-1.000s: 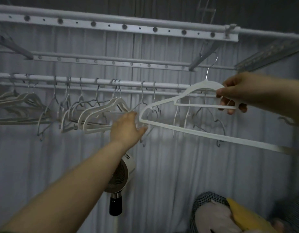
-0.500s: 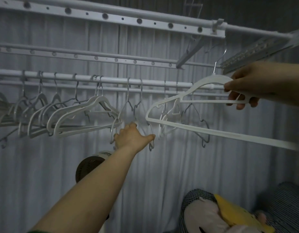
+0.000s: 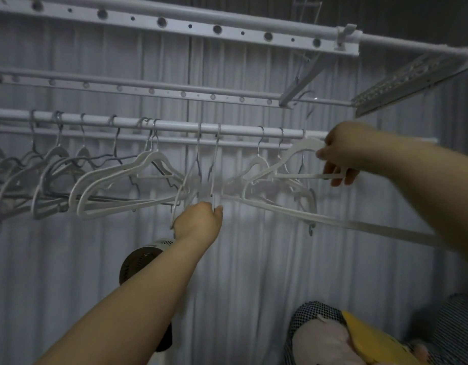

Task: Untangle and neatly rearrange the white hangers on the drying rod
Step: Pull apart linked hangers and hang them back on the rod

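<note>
Several white hangers (image 3: 127, 180) hang in a row on the white drying rod (image 3: 175, 126), crowded and overlapping toward the left. My right hand (image 3: 340, 154) grips the shoulder of one large white hanger (image 3: 293, 154), holding it up close to the rod at the right end; its long bottom bar slants down to the right. My left hand (image 3: 198, 222) reaches up at the middle and is closed around the lower ends of two thin hangers (image 3: 209, 175) that hang from the rod.
Perforated white rails (image 3: 175, 25) of the drying rack run above the rod. A grey curtain fills the background. A small fan (image 3: 143, 256) stands below my left arm. Checked and yellow cushions (image 3: 359, 338) lie at the bottom right.
My right hand has lowered the large hanger to the rod's right end. My left hand has stayed on the thin hangers at the middle. The view has shifted right.
</note>
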